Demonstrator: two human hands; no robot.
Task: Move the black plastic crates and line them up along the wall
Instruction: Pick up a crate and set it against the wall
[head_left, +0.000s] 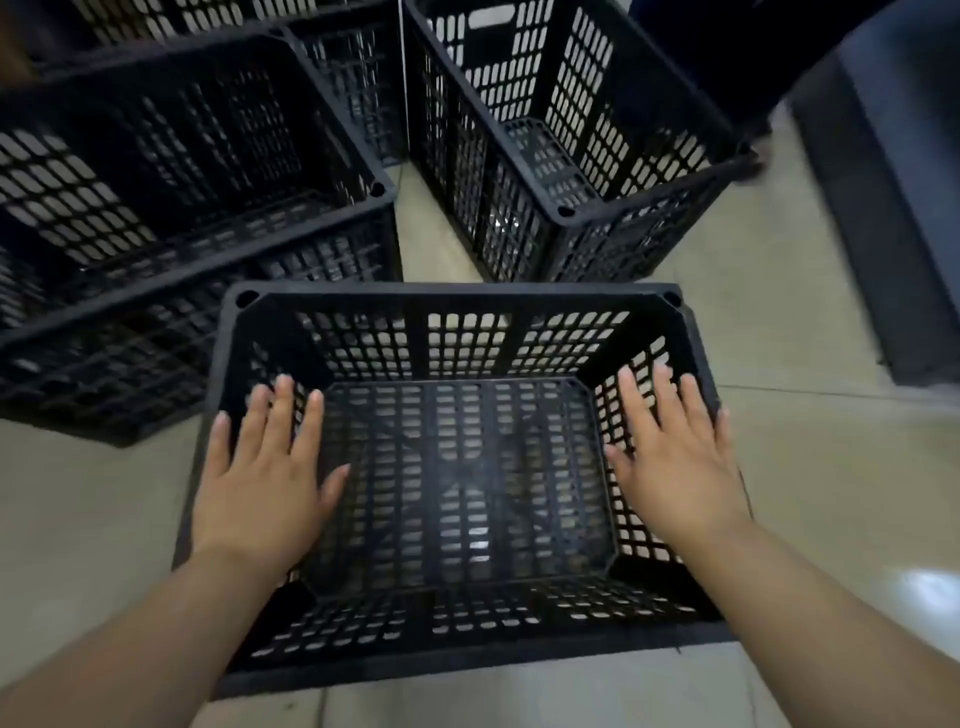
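Left hand (265, 467) and right hand (670, 457) are held over the near crate (457, 293), fingers spread, nothing gripped. Lifted so, it could be dropped onto the neighbouring crates (197, 275).

Seen from a single wide-angle camera on the person's head, facing forward and steeply down: the nearest crate (457, 467) lies close below at centre, the left hand (260, 478) and right hand (675, 467) extend in from the bottom corners, and further crates (156, 156) bow across the top.
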